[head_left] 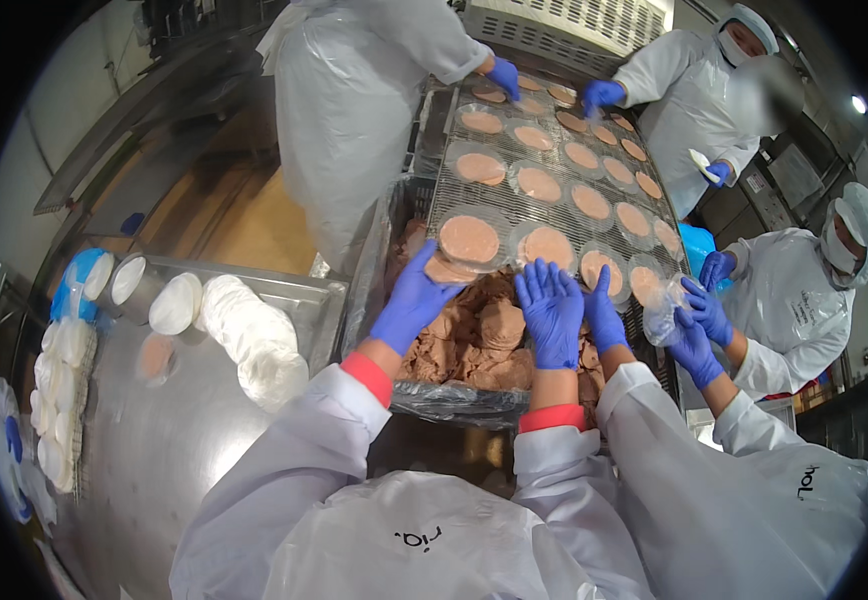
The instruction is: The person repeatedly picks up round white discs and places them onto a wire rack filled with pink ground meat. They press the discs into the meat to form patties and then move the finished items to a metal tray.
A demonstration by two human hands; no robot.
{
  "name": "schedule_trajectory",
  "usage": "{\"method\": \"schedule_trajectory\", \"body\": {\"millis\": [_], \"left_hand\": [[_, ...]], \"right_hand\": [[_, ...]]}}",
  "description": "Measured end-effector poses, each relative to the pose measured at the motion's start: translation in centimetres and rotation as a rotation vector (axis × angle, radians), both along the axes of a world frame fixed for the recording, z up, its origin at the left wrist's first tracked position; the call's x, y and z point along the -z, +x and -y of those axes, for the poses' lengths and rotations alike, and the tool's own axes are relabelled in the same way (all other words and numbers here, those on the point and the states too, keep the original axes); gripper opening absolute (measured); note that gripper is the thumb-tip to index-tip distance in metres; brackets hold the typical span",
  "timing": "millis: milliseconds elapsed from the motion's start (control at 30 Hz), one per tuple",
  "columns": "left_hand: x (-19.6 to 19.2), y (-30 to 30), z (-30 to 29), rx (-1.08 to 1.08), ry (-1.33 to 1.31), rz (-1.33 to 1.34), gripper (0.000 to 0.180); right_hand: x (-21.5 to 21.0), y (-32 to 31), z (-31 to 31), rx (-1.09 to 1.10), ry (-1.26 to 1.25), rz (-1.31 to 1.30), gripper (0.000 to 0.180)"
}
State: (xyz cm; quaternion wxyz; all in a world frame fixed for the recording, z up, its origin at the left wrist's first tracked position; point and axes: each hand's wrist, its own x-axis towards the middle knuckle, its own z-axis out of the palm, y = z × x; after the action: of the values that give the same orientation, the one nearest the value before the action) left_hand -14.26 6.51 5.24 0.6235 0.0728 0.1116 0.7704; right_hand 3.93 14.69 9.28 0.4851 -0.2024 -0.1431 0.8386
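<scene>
My left hand (417,300), in a blue glove, is closed on a meat patty (446,270) at the near left corner of the wire conveyor belt (514,215). Just above that patty lies another round patty on clear film (469,239). Palm up, my right hand (552,318) is open, its fingertips close to the near edge of a filmed patty (545,247). Nothing shows in its palm. Rows of pink patties on clear film cover the belt. Beneath both hands, a lined crate (454,400) holds lumps of ground meat (494,330).
At left, a steel table (174,430) bears stacked white discs (254,340) and one filmed patty (157,357). Close on my right, a co-worker's gloved hands (606,312) reach to the belt. Other co-workers stand along both belt sides; one holds clear film (666,310).
</scene>
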Motion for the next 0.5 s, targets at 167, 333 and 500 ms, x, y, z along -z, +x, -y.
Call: {"method": "schedule_trajectory", "body": {"millis": [167, 333, 500], "left_hand": [[0.7, 2.0, -2.5, -0.035, -0.201, -0.159, 0.044], [0.4, 1.9, 3.6, 0.002, -0.119, -0.1, 0.044], [-0.3, -2.7, 9.0, -0.076, -0.082, 0.097, 0.047]], "right_hand": [[3.5, 0.2, -0.4, -0.095, -0.03, -0.335, 0.052], [4.1, 0.1, 0.6, -0.273, -0.067, -0.275, 0.059], [-10.0, -1.4, 2.2, 0.048, 0.458, -0.083, 0.053]]}}
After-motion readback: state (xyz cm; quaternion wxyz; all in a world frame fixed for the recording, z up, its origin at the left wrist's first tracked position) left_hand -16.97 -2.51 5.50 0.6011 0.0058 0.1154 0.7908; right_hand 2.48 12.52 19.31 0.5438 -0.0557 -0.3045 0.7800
